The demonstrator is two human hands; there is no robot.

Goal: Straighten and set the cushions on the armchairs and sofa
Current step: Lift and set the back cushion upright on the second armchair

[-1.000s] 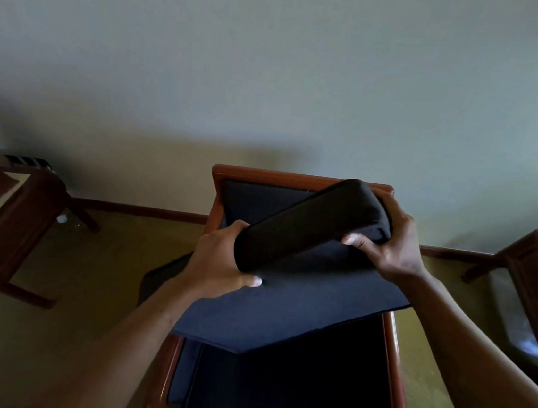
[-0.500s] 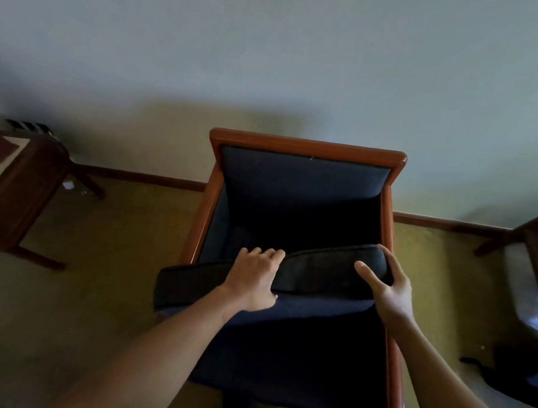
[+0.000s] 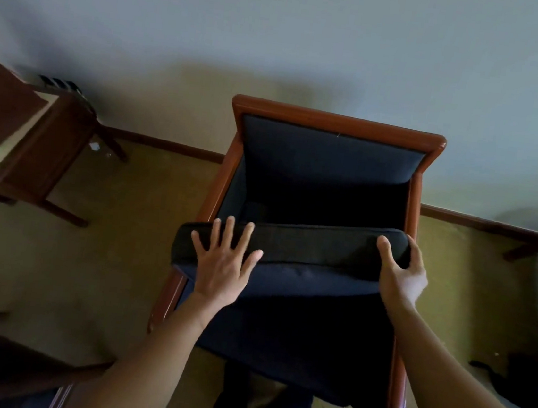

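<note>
Seat cushion (image 3: 305, 251), dark navy, is positioned across the middle of the frame, laid askew over the wooden armchair (image 3: 333, 124). Its far edge is raised, and its left corner overhangs the left armrest (image 3: 168, 293). Its near portion is draped down over the front of the seat toward the bottom of the frame.

The left hand (image 3: 222, 265) is laid flat on the cushion's left part, fingers spread and extended; nothing is grasped by it. The right hand (image 3: 401, 277) is closed around the cushion's right end, with the thumb on the near face and the fingers wrapped over the far edge, just beside the right armrest (image 3: 398, 369).

The armchair's upholstered backrest (image 3: 330, 157) is seen upright against the pale wall (image 3: 280, 37) at upper centre. A dark wooden side table (image 3: 30, 143) is located at the left of the frame, well apart from the armchair. Olive carpet (image 3: 86, 267) is visible around the furniture.
</note>
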